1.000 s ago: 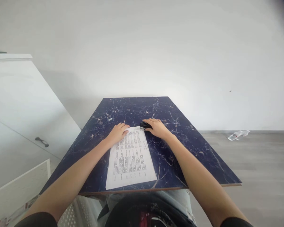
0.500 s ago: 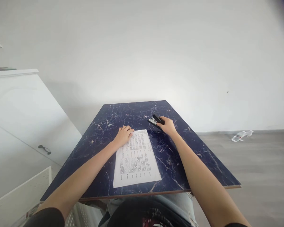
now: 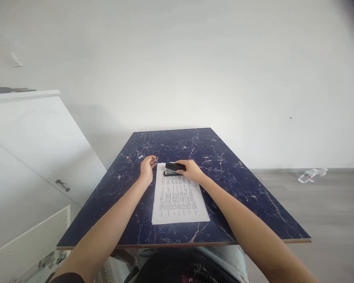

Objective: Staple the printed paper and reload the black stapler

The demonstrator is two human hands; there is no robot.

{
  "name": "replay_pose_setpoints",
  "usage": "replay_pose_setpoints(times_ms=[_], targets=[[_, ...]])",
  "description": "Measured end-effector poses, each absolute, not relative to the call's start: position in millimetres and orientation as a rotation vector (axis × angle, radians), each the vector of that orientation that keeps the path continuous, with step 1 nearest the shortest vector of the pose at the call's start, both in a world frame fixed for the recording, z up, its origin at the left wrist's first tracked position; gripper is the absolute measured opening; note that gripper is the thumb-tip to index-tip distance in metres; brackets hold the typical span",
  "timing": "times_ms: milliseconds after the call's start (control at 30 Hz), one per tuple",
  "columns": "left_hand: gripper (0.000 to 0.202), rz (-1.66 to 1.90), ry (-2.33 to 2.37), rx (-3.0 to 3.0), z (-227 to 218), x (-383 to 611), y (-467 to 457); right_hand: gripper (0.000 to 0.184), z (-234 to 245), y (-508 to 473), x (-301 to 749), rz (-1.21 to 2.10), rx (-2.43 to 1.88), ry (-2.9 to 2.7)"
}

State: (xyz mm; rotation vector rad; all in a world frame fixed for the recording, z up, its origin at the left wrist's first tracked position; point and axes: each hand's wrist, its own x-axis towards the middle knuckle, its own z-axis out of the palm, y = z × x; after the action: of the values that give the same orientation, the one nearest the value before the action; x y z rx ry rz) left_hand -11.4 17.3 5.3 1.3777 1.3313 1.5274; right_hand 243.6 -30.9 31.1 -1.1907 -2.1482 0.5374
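Observation:
A printed sheet of paper (image 3: 178,196) lies on a dark blue marbled tabletop (image 3: 230,184), its long side running away from me. A black stapler (image 3: 174,169) sits across the paper's far edge, its jaws pointing left. My right hand (image 3: 192,171) grips the stapler's rear end from the right. My left hand (image 3: 148,167) rests just off the paper's far left corner, fingers loosely curled and held together, holding nothing that I can see.
A small pale scrap (image 3: 141,157) lies on the tabletop beyond my left hand. A white cabinet (image 3: 32,149) with a dark handle (image 3: 62,184) stands at the left. A crumpled plastic bottle (image 3: 312,174) lies on the grey floor at the right.
My right hand lifted the stapler off to the far right, then brought it back onto the paper's far edge. My left hand slid off the paper to its left corner.

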Motion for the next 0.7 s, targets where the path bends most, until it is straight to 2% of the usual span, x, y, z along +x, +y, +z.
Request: replay_pose_setpoints(times_ms=[167, 233, 300, 467, 700], targets=[[0.036, 1.546, 1.21, 1.298, 3, 3, 5, 0.041, 37, -30, 245, 0.486, -1.129, -2.188], [0.034, 1.524, 1.155, 1.344, 4, 11, 0, 0.037, 42, -28, 253, 0.515, -1.168, -2.057], [0.035, 1.488, 1.134, 1.418, 4, 17, -5, 0.028, 47, -26, 260, 0.704, -1.257, -1.863], [0.03, 1.495, 1.02, 1.309, 6, 22, -11, 0.028, 43, -27, 265, 1.542, -1.257, -1.486], [0.04, 1.447, 0.985, 1.139, 9, 23, -13, 0.041, 36, -29, 260, 1.915, -1.116, -1.223]])
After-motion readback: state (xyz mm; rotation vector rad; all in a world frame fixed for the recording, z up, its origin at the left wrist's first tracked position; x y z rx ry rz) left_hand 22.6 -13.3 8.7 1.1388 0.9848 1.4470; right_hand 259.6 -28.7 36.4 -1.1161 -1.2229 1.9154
